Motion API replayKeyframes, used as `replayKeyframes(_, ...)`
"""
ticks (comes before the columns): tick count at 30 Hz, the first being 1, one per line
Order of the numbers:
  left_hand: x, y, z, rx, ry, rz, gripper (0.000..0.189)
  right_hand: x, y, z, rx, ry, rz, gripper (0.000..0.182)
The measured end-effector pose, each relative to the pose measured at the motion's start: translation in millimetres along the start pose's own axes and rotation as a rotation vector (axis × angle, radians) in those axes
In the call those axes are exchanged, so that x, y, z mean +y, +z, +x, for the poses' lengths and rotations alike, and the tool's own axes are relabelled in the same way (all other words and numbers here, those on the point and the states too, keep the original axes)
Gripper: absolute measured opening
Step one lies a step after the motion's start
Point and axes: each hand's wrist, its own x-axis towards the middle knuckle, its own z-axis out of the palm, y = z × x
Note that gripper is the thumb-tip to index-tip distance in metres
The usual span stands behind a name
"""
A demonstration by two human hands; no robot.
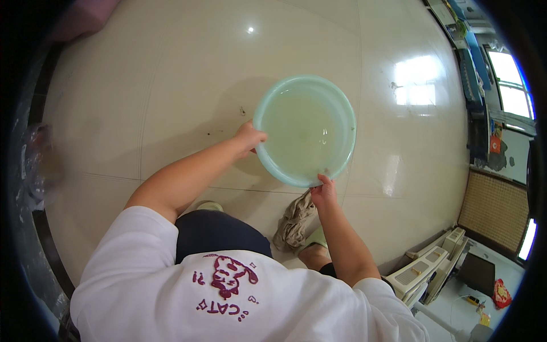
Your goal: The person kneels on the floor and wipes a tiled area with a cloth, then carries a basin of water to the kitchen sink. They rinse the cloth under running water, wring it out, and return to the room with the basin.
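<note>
A pale green plastic basin (348, 145) holds cloudy, yellowish water (299, 124). My left hand (249, 137) grips its left rim, thumb over the edge. At the near rim my right hand (324, 191) clasps the basin the same way. The fingers under the rim are mostly hidden. Below the basin, close to my right hand, a crumpled grey-brown cloth (295, 226) lies on the floor beside my foot in a light green slipper (317, 237).
Glossy beige floor tiles (183, 85) surround me, with small dark specks (242, 111) left of the basin. Cream wooden furniture (421, 269) stands at the lower right. A clear plastic bag (40, 162) is by the left edge. A pink object (87, 19) sits at the upper left.
</note>
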Motion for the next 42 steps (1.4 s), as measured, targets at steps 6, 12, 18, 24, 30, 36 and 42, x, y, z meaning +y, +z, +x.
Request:
replayKeyframes(6,-2.2,-60.2,-42.9,0.117,0.029,-0.101,0.042,11.8,60.2,-19.9,-0.224,0.016,-0.085,0.047)
replayKeyframes(12,-25.5,-125.7,-103.6,0.352,0.121,-0.291,0.041,34.9,136.2,-36.8,-0.469,0.103,-0.264,0.046)
replayKeyframes(18,-79.3,-176.7,-164.5,0.589,0.193,-0.504,0.043,90.5,202.0,-49.6,-0.639,0.171,-0.446,0.041)
replayKeyframes(24,-150.5,-233.4,-194.2,0.776,0.210,-0.622,0.042,150.6,252.7,-61.3,-0.770,0.243,-0.627,0.039)
replayKeyframes(30,-189.0,-252.8,-215.3,0.745,0.260,-0.765,0.046,188.9,277.2,-73.1,-0.828,0.276,-0.751,0.038)
replayKeyframes(36,-219.9,-264.0,-210.8,0.806,0.238,-0.792,0.046,195.8,279.2,-84.1,-0.874,0.326,-0.789,0.038)
replayKeyframes(42,-222.6,-274.3,-209.8,0.815,0.204,-0.801,0.045,165.6,242.2,-36.7,-1.266,-0.046,-1.287,0.038)
